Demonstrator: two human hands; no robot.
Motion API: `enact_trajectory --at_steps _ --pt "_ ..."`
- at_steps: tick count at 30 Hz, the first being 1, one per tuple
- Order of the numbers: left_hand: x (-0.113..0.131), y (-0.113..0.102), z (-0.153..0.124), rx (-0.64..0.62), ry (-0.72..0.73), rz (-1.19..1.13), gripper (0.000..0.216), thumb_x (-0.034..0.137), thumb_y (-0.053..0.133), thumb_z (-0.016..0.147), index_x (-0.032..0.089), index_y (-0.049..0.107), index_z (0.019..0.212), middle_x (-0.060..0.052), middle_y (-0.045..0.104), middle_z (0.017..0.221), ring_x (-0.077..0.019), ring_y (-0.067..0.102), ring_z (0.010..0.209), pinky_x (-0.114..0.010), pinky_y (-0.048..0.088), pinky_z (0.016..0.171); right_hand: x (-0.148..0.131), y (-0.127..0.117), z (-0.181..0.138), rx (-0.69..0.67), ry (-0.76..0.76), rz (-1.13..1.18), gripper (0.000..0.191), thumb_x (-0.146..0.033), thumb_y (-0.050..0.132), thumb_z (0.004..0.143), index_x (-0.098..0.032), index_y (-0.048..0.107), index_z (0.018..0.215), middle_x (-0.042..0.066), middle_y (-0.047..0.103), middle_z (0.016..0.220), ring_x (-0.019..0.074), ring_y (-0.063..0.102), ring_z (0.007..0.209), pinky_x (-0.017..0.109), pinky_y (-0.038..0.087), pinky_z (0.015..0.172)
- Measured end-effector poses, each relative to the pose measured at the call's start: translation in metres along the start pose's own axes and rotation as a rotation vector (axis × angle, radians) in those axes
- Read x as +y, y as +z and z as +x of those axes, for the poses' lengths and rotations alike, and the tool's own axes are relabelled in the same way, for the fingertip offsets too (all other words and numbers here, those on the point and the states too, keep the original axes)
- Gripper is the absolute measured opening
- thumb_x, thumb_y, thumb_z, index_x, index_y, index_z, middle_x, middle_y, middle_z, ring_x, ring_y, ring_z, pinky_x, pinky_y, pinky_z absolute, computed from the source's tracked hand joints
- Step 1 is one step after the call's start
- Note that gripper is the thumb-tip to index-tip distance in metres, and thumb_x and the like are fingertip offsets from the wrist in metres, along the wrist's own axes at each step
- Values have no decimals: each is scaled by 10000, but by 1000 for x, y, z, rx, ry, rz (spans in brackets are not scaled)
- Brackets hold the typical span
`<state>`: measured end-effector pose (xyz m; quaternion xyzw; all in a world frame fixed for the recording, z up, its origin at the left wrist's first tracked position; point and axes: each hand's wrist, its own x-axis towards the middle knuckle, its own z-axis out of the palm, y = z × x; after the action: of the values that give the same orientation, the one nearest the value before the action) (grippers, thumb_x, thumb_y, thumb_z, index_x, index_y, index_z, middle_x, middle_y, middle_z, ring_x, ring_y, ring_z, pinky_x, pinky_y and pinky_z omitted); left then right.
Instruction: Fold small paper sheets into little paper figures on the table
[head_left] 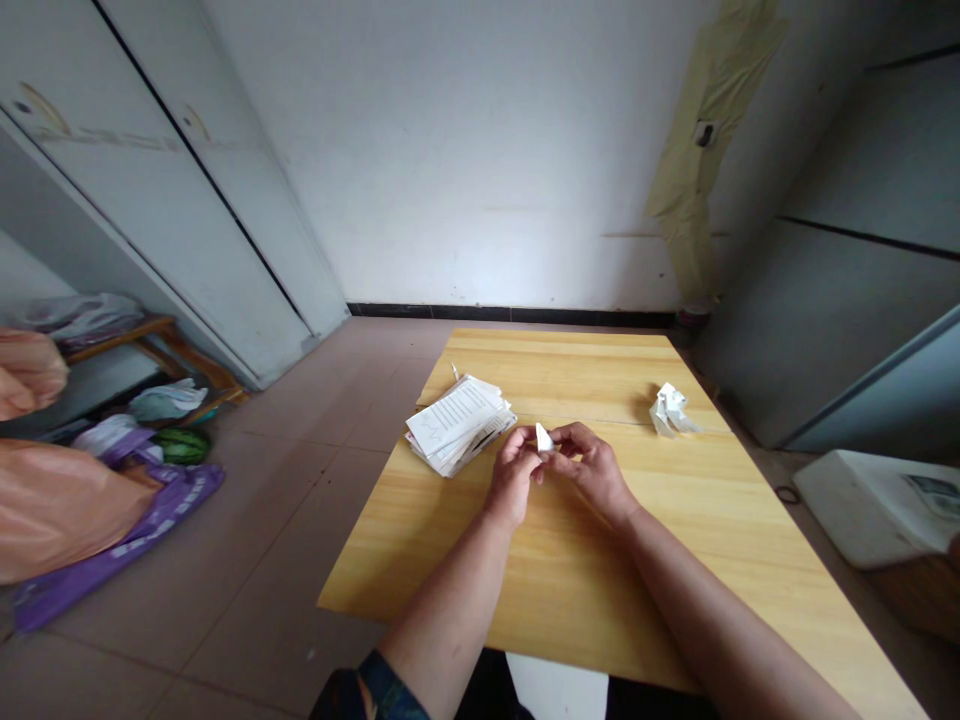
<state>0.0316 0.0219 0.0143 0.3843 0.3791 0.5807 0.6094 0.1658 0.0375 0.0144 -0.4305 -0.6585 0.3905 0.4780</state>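
Observation:
Between my two hands, above the middle of the wooden table (645,540), is a small folded piece of white paper (544,438) with a pointed tip sticking up. My left hand (515,470) pinches it from the left side. From the right, the fingers of my right hand (589,462) close on its other edge. My fingers hide the lower part of the paper. Just beyond my left hand lies a loose stack of printed sheets (454,420); the top one carries lines of text and a drawn outline.
A folded white paper shape (670,410) stands at the table's right side. On the right floor is a white box (862,505). At left are a purple bag (161,525), a watermelon (182,446) and a low wooden rack (176,345). A white wall (487,150) rises behind the table.

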Motion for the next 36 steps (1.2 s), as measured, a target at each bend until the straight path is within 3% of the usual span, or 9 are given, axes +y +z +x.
enact_trajectory --at_steps 6,18,25,36 --pt "0 -3 2 -57 -57 -34 172 224 607 611 182 497 736 56 481 571 -49 356 452 -200 230 443 -23 0 1 -219 246 442 355 -442 769 628 -204 534 748 -18 649 617 179 648 589 343 525 654" --pt "5 -11 3 -164 -150 -79 78 200 538 577 165 515 642 46 457 475 -56 359 410 -199 196 408 -16 -12 1 -277 358 478 286 -295 797 571 -175 561 679 -47 613 631 105 566 599 245 432 622" --pt "6 -15 5 -186 -216 -108 133 246 559 591 161 518 685 35 497 487 -65 405 404 -183 207 380 -7 -15 2 -284 389 533 253 -264 783 573 -168 578 686 -74 518 536 34 327 417 184 206 405" --pt "5 -18 5 -224 -193 -63 171 283 590 647 164 477 697 32 541 539 -56 427 387 -171 222 362 -6 -16 0 -352 369 699 271 -215 734 673 -187 615 914 -16 646 706 37 455 411 158 307 374"
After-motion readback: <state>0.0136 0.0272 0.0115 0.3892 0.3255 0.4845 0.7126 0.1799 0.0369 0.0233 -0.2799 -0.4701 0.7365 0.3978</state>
